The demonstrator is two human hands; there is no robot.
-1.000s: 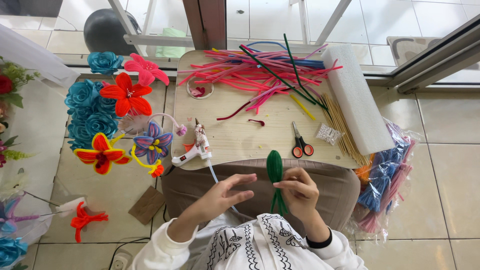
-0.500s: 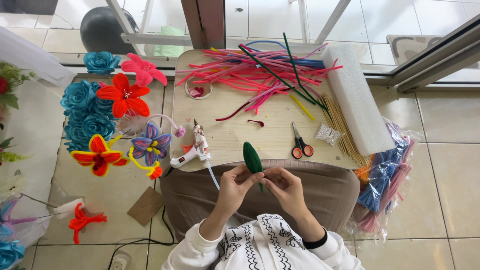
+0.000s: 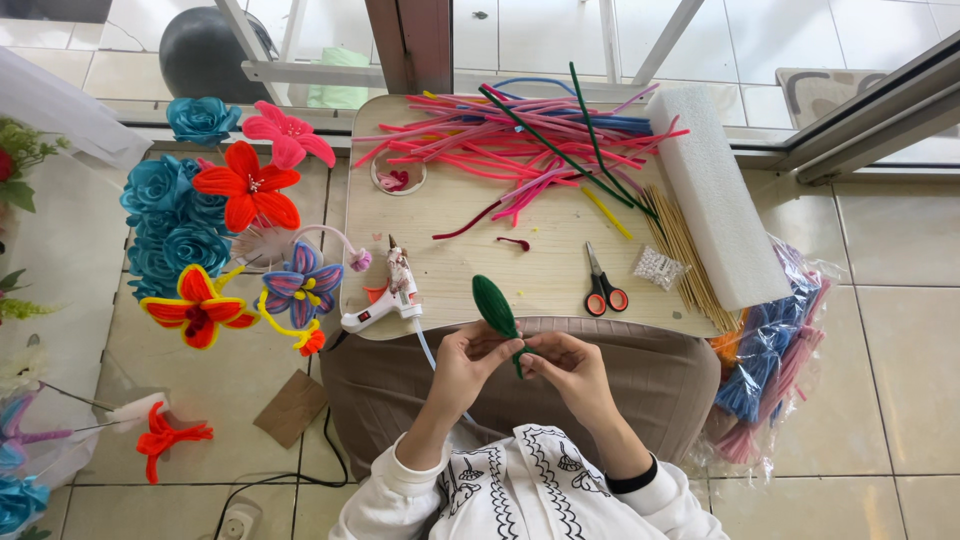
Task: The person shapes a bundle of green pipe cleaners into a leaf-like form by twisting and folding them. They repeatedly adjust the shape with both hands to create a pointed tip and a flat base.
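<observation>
Both my hands meet over my lap, just below the front edge of a small wooden table (image 3: 545, 275). Between them I hold a dark green, leaf-shaped pipe-cleaner piece (image 3: 494, 306) that points up and left over the table edge. My left hand (image 3: 468, 360) pinches its lower part from the left. My right hand (image 3: 568, 365) grips the short stem end from the right. A white glue gun (image 3: 388, 302) lies on the table just left of the leaf, and red-handled scissors (image 3: 600, 285) lie to its right.
A heap of pink, red, blue and green pipe cleaners (image 3: 530, 140) covers the table's far side, beside a white foam block (image 3: 715, 195) and wooden sticks (image 3: 680, 250). Finished pipe-cleaner flowers (image 3: 215, 235) stand at the left. A plastic bag of pipe cleaners (image 3: 765, 365) lies on the tiled floor, right.
My left hand, open and apart a second ago, has closed on the green leaf. The leaf has shifted left and tilted, and both hands now hold it together.
</observation>
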